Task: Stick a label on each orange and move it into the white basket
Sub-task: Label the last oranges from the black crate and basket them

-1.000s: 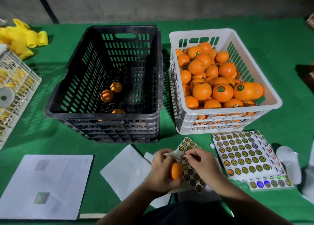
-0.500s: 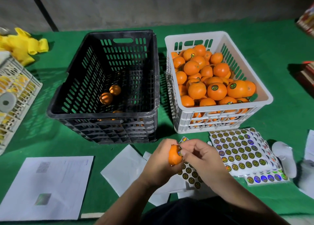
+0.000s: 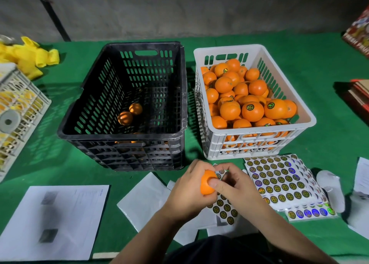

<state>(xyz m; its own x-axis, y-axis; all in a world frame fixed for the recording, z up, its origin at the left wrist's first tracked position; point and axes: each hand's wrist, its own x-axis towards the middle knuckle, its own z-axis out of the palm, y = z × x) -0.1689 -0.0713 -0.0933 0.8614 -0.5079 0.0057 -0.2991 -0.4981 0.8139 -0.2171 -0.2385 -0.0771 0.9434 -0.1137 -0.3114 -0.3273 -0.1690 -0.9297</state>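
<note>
Directly beyond the hands (image 3: 211, 186), the black crate (image 3: 123, 136) and the white basket (image 3: 253, 136) stand side by side with only a narrow gap between them. The basket is heaped with oranges (image 3: 247, 100) almost to its rim; the crate is open and nearly empty. Sticker sheets (image 3: 279, 182) lie flat just right of the hands, loose papers (image 3: 54, 220) to their left.

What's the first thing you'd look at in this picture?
Probably the white basket at the right, piled high with bright oranges, many wearing round stickers. Beside it on the left, the black crate holds only a few. In front, the left hand holds one orange while the right hand presses on it.
</note>
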